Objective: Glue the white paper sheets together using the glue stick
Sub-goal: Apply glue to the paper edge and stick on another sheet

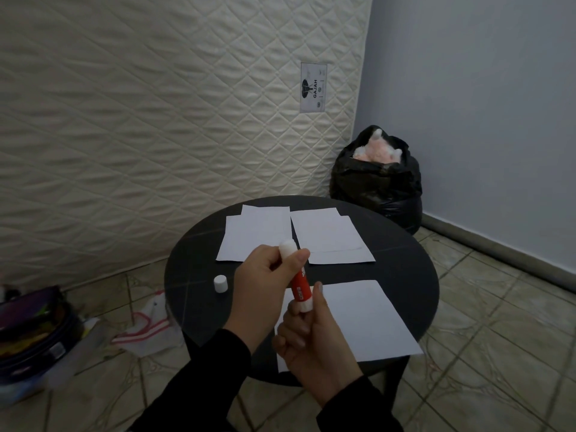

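I hold a red glue stick [300,285] with a white top above a round black table [193,275]. My left hand [265,285] grips its upper end, thumb by the white top. My right hand [311,341] pinches its white base from below. The stick's white cap [220,283] stands alone on the table, left of my hands. One white sheet [367,319] lies near me, partly under my right hand. Two stacks of white sheets lie at the far side: a left stack [252,235] and a right stack [330,238].
A quilted mattress [156,120] leans upright behind the table. A full black bin bag [377,182] stands in the corner beyond it. On the tiled floor to the left lie a white and pink cloth [146,325] and a dark open case [34,335].
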